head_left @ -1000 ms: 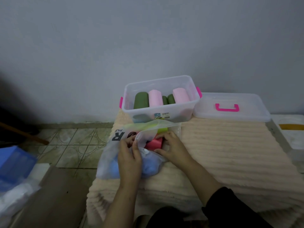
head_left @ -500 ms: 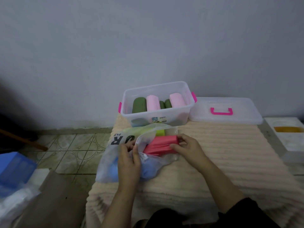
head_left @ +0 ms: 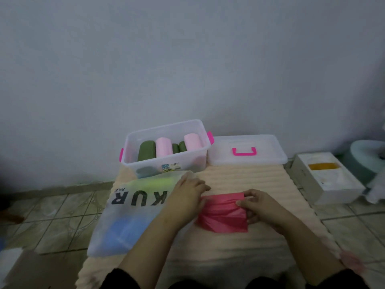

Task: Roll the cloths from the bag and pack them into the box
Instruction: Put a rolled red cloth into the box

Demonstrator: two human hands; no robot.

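Observation:
A folded red cloth (head_left: 223, 213) lies on the cream ribbed mat (head_left: 239, 180) in front of me. My right hand (head_left: 258, 207) grips its right edge. My left hand (head_left: 187, 197) holds its left edge, next to the mouth of the clear plastic bag (head_left: 133, 207). The bag lies flat at the left with black letters on it; a blue cloth (head_left: 125, 232) and a yellow-green cloth (head_left: 154, 182) show through it. Behind stands the clear box (head_left: 200, 159) with pink latches, holding rolled green cloths (head_left: 146, 150) and rolled pink cloths (head_left: 163, 147).
The box's clear lid (head_left: 248, 151) with a pink handle lies to the right of the box. A white foam box (head_left: 327, 178) sits on the tiled floor at the right. Tiled floor (head_left: 52, 215) lies left of the mat, and the wall is close behind the box.
My right hand pulled the red cloth out of the bag and onto the mat to the right. My left hand left the bag's mouth and took the cloth's left edge. The bag now lies flat.

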